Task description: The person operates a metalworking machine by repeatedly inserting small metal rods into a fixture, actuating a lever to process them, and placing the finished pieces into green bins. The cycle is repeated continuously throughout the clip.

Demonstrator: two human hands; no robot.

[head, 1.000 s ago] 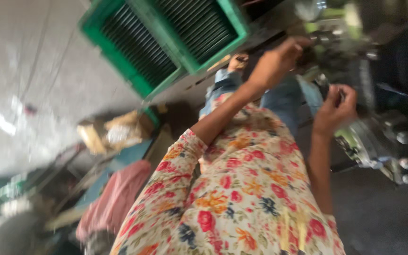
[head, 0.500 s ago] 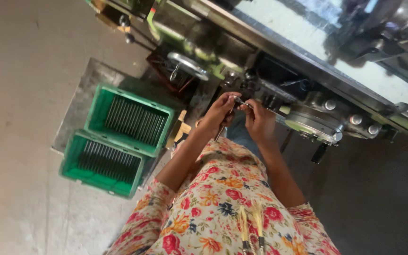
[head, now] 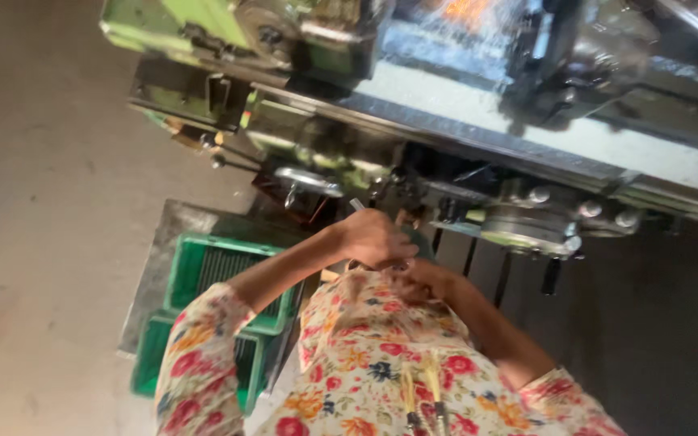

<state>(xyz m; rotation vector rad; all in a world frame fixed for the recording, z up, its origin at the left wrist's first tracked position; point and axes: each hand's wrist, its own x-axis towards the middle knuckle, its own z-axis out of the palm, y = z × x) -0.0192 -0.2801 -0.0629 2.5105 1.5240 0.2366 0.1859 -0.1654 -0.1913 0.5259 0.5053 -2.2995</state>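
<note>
My left hand (head: 372, 236) is closed in a fist just below the front of a green and grey machine (head: 325, 137). A thin metal rod (head: 356, 204) sticks up out of that fist. My right hand (head: 423, 282) is curled right beside and under the left one, touching it, and what its fingers hold is hidden. Both forearms come out of floral sleeves (head: 203, 339) held close to my chest.
Two green plastic crates (head: 195, 266) filled with rows of thin dark rods stand on a metal plate (head: 155, 242) on the concrete floor to my left. A handwheel (head: 309, 182) and a black lever (head: 551, 274) jut from the machine's front.
The view has swung and moved closer to the machine. My hands have come down from the machine's front towards my chest, still held together.
</note>
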